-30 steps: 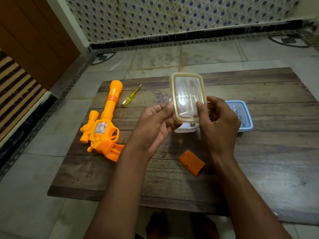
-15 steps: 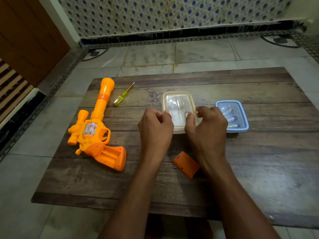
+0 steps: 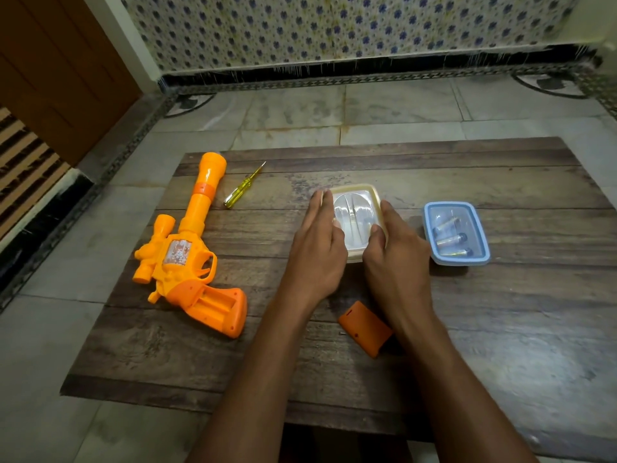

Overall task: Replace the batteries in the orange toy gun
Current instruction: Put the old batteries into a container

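The left hand (image 3: 317, 243) and right hand (image 3: 397, 253), fingers straight, pressed against the cream-lidded box (image 3: 354, 208) at mid-worktop (image 3: 500, 329), apparently seating its lid. The orange toy gun (image 3: 187, 259) lay left with its grip compartment open, and its battery cover (image 3: 364, 329) lay near. Next, probably, came opening the blue-lidded box (image 3: 450, 204) of batteries at right. A screwdriver (image 3: 243, 187) lay far left, blocking nothing.

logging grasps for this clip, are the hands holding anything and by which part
Nothing is lifted or clasped. The left hand and right hand press with straight fingers on the left and right edges of the yellow-rimmed container.
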Demonstrator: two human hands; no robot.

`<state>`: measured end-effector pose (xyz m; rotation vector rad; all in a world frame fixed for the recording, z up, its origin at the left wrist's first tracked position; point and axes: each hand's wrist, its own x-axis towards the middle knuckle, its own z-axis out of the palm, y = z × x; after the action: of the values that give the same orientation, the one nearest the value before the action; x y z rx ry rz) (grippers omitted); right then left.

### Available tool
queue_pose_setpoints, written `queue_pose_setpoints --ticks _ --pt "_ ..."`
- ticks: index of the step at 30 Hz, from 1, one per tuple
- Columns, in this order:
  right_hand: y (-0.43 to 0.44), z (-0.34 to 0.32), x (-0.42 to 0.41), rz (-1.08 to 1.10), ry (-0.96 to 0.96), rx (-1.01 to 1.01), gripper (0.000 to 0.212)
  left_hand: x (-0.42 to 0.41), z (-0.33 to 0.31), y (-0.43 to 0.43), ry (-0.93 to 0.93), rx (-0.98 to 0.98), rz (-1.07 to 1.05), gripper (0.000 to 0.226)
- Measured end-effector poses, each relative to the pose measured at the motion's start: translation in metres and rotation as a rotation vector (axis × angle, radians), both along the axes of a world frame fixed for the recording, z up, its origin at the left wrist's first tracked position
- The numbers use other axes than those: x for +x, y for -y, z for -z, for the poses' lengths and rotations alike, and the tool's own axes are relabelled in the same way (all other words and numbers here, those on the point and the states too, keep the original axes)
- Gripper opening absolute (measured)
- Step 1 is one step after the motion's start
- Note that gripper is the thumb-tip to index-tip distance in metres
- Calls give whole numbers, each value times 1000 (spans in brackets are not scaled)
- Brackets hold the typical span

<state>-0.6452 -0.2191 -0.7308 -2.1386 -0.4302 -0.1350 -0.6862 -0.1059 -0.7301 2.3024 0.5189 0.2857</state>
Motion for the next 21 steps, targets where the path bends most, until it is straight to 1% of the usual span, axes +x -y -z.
queue_pose_setpoints --ticks 2,5,7,9,10,11,13,14,17,20,21 --pt "-1 0 -1 1 -17 13 44 0 4 -1 -12 12 12 56" --pt "-1 -3 -1 7 -103 88 43 0 5 -2 23 -17 3 55" --pt "1 -5 -1 3 -142 154 40 3 6 -1 96 -163 -63 56" --pt "1 -5 -2 -4 -146 207 37 5 3 -1 185 -406 -193 54" --pt "1 -6 -2 0 -145 233 36 5 1 0 209 -517 -248 49" --pt "0 -7 -3 10 -140 252 36 6 -1 0 229 -582 -284 40" --pt "-1 -9 -5 22 -123 282 36 7 -6 2 258 -603 -313 25" --pt "-1 -10 -6 12 -114 295 35 8 -7 3 275 -604 -322 24" --pt "1 -15 -8 -24 -104 314 33 8 -11 6 351 -557 -318 27" --pt "4 -16 -3 13 -104 331 22 4 -15 4 350 -439 -284 34" --pt "5 -15 -2 26 -116 331 21 2 -16 4 338 -419 -256 36"
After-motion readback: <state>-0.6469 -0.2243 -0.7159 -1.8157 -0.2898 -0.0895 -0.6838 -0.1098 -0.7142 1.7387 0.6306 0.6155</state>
